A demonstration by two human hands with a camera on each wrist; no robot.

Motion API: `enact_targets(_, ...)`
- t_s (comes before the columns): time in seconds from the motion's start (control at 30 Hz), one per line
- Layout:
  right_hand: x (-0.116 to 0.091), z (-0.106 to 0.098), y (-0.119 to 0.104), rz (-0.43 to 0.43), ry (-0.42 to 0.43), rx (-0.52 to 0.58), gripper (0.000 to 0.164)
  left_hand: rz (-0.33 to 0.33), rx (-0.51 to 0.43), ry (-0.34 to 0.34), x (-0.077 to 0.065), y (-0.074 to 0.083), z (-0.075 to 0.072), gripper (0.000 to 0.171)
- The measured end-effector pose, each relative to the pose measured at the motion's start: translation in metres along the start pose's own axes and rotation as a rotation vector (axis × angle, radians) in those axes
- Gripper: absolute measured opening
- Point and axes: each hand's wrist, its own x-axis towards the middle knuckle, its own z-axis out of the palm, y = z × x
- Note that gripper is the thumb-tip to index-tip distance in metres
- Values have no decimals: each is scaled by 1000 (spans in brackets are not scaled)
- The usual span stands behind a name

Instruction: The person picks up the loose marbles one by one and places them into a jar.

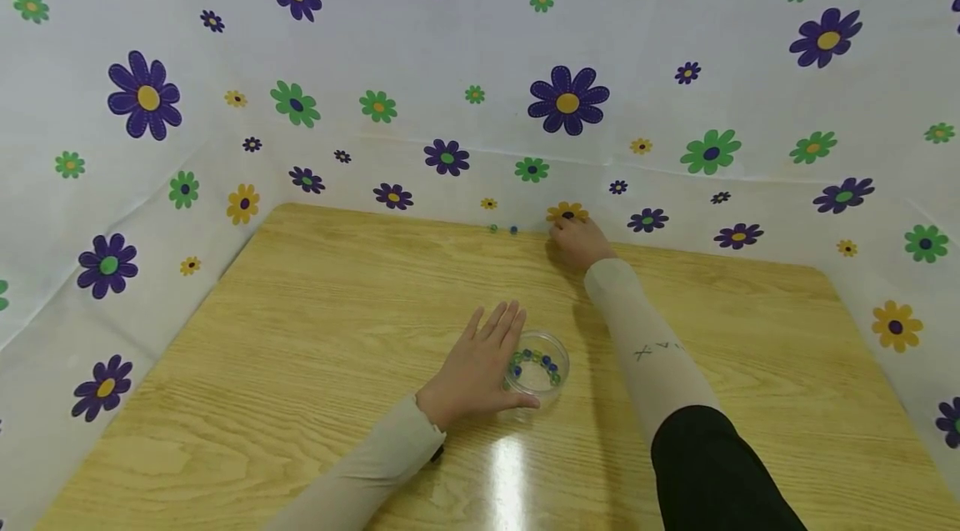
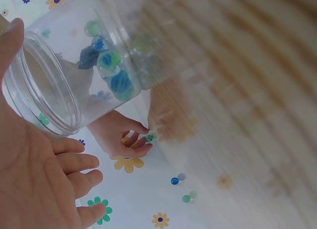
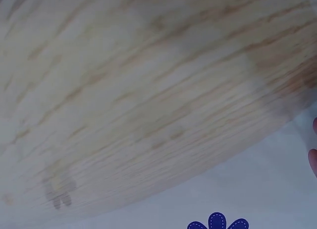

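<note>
A clear round jar [image 1: 542,392] stands upright with its mouth uncovered; blue and green marbles [image 1: 553,367] lie on its bottom. Close against its left side is my left hand [image 1: 472,373], fingers straight and thumb spread along the near side. At the far edge of the table my right hand [image 1: 581,242] reaches down with curled fingers. In the left wrist view a green marble [image 2: 150,138] sits between its thumb and fingertips. Only two fingertips [image 3: 313,162] of it enter the right wrist view.
A loose green marble [image 1: 492,228] and a blue marble [image 1: 513,229] lie at the table's back edge, left of my right hand. A white flowered cloth [image 1: 480,31] rises behind and beside the glossy wooden table [image 1: 315,306].
</note>
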Motion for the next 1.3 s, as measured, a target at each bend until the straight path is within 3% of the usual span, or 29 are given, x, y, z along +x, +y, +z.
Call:
enact_targets(0.23,-2,3,2,-17,47,-32,21,-2,-7,0,0,0,0,113)
enact_targets(0.67,-7,-5,-3,-20,-22,-35,18,-2,-7,-10,0,0,-1,113)
enact_targets(1.3,-32,-38,-14,-164,214,-3,20,-12,-8,-27,1,0,0,114)
